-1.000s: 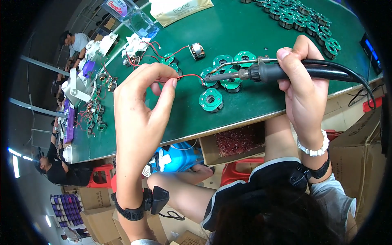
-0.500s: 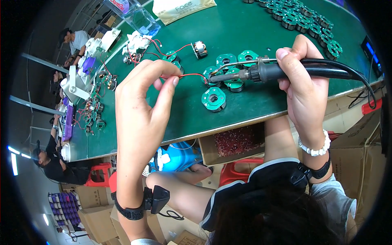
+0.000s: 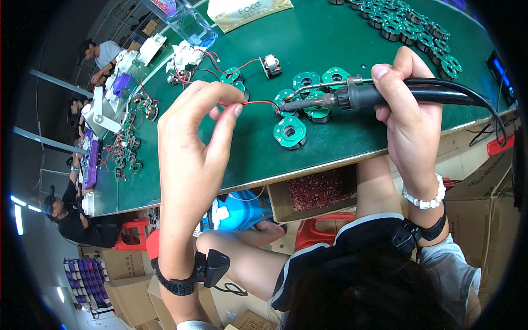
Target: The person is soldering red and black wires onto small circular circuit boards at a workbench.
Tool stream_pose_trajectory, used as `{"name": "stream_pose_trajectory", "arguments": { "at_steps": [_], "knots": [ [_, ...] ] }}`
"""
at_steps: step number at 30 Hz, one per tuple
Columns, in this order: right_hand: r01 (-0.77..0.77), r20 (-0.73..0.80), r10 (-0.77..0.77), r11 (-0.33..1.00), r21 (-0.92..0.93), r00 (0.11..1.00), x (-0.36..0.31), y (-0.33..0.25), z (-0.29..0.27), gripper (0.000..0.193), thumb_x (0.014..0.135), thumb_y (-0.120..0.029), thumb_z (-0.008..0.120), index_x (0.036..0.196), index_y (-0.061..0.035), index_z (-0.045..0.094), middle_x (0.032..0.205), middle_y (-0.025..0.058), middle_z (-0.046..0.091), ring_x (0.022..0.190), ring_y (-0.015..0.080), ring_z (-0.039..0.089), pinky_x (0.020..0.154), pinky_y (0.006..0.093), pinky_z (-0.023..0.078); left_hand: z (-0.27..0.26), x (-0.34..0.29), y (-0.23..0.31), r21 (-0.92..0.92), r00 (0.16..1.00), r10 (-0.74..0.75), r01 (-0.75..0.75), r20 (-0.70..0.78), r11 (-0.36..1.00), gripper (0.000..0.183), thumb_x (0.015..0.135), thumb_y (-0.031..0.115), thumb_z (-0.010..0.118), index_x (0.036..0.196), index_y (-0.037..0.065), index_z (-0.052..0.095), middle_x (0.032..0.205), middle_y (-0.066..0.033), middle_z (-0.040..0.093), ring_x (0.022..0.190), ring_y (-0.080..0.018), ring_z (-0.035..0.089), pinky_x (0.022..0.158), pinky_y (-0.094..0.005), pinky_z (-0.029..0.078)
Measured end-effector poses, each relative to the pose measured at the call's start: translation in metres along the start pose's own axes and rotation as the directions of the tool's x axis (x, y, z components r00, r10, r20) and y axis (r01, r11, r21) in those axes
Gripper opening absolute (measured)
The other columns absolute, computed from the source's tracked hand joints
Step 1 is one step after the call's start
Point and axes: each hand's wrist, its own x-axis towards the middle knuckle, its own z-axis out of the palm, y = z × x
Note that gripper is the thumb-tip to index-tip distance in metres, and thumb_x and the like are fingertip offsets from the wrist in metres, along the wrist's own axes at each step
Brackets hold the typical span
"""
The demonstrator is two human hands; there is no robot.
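Observation:
Between thumb and forefinger, my left hand (image 3: 203,129) pinches a thin red wire (image 3: 257,103). The wire runs right to a round green circuit board (image 3: 284,96) on the table. My right hand (image 3: 410,102) grips a black soldering iron (image 3: 366,97) with a thin metal feed tube along its upper side. Its tip meets that board where the wire ends; the tip hides the exact joint. More ring-shaped green boards (image 3: 290,132) on dark cores sit close around it. A small motor (image 3: 270,66) with a red wire lies beyond them.
Many green ring boards (image 3: 408,33) stand in rows at the far right. A tissue pack (image 3: 247,14) and a clear bottle (image 3: 193,30) are at the back. Wired motors (image 3: 132,144) lie left. Below the table's edge is a cardboard box (image 3: 286,203); two people sit at far left.
Both hands and the iron hold nearly the same place. The red wire now bows slightly more near the board, and the boards appear shifted a few pixels to the right.

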Motion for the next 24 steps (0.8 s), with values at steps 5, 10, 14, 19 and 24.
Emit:
{"name": "stream_pose_trajectory", "arguments": {
  "at_steps": [5, 10, 14, 19, 24],
  "knots": [
    [-0.010, 0.020, 0.010, 1.000, 0.000, 1.000, 0.0001, -0.0001, 0.0000, 0.018, 0.079, -0.009, 0.056, 0.067, -0.0098, 0.042, 0.062, -0.0037, 0.043, 0.048, 0.0003, 0.036, 0.043, 0.0136, 0.028, 0.0004, 0.0003, -0.0004, -0.005, 1.000, 0.013, -0.013, -0.010, 1.000, 0.005, 0.074, 0.005, 0.055, 0.077, 0.001, 0.056, 0.071, -0.0025, 0.052, 0.064, -0.0099, 0.043, 0.056, -0.0225, 0.030],
    [-0.003, 0.023, 0.003, 1.000, -0.005, 1.000, 0.0004, 0.0001, -0.0002, 0.018, 0.079, -0.009, 0.056, 0.067, -0.0098, 0.042, 0.062, -0.0035, 0.044, 0.048, 0.0002, 0.036, 0.043, 0.0135, 0.028, 0.0014, 0.0007, -0.0008, -0.002, 0.999, 0.031, -0.031, -0.020, 1.000, 0.005, 0.074, 0.005, 0.055, 0.077, 0.001, 0.056, 0.071, -0.0026, 0.052, 0.064, -0.0099, 0.043, 0.056, -0.0226, 0.030],
    [0.001, 0.026, 0.000, 1.000, -0.007, 1.000, 0.0001, 0.0008, -0.0001, 0.019, 0.079, -0.009, 0.057, 0.067, -0.0097, 0.042, 0.063, -0.0033, 0.045, 0.048, 0.0002, 0.036, 0.043, 0.0135, 0.028, 0.0010, 0.0001, -0.0006, -0.005, 1.000, 0.025, -0.025, -0.018, 1.000, 0.005, 0.074, 0.005, 0.055, 0.077, 0.001, 0.056, 0.071, -0.0027, 0.052, 0.064, -0.0099, 0.043, 0.056, -0.0226, 0.030],
    [-0.003, 0.021, 0.003, 1.000, 0.003, 1.000, 0.0016, 0.0011, 0.0013, 0.020, 0.078, -0.010, 0.058, 0.066, -0.0085, 0.042, 0.060, -0.0034, 0.045, 0.047, 0.0004, 0.039, 0.043, 0.0136, 0.030, 0.0016, 0.0004, 0.0011, -0.012, 1.000, 0.012, -0.012, -0.017, 1.000, 0.005, 0.074, 0.005, 0.055, 0.077, 0.001, 0.056, 0.072, -0.0027, 0.053, 0.065, -0.0097, 0.043, 0.056, -0.0226, 0.030],
    [0.016, 0.024, -0.016, 1.000, 0.000, 1.000, 0.0007, 0.0003, 0.0024, 0.021, 0.077, -0.010, 0.060, 0.065, -0.0073, 0.043, 0.057, -0.0037, 0.045, 0.047, 0.0006, 0.042, 0.043, 0.0137, 0.031, -0.0017, -0.0002, 0.0051, 0.021, 0.999, 0.032, -0.031, -0.041, 0.999, 0.005, 0.071, -0.001, 0.055, 0.076, -0.001, 0.056, 0.069, -0.0092, 0.054, 0.061, -0.0185, 0.050, 0.057, -0.0272, 0.040]
  ]
}}
